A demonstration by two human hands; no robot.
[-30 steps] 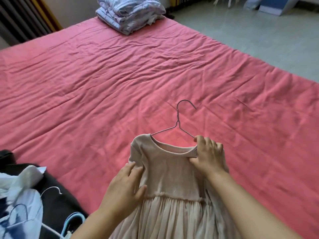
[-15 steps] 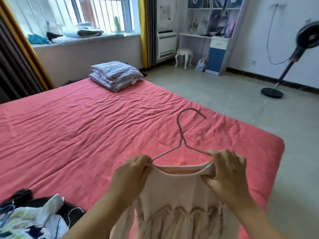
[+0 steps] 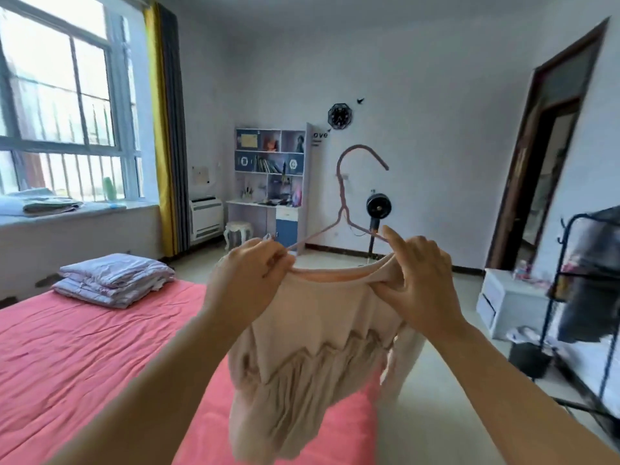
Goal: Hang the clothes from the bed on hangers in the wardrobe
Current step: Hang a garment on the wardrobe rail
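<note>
Held up above the bed (image 3: pixel 100 347): beige dress (image 3: pixel 312 333) on a wire hanger (image 3: pixel 345 209), left hand (image 3: pixel 255 280) and right hand (image 3: pixel 419 280) each pinching closed on a shoulder

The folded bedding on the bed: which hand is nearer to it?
Left. The left hand grips the dress shoulder beside the folded bedding; the right hand grips the far shoulder.

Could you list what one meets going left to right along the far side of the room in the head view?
Window → yellow curtain → desk with shelves → wall clock → standing fan → doorway → black clothes rack.
</note>
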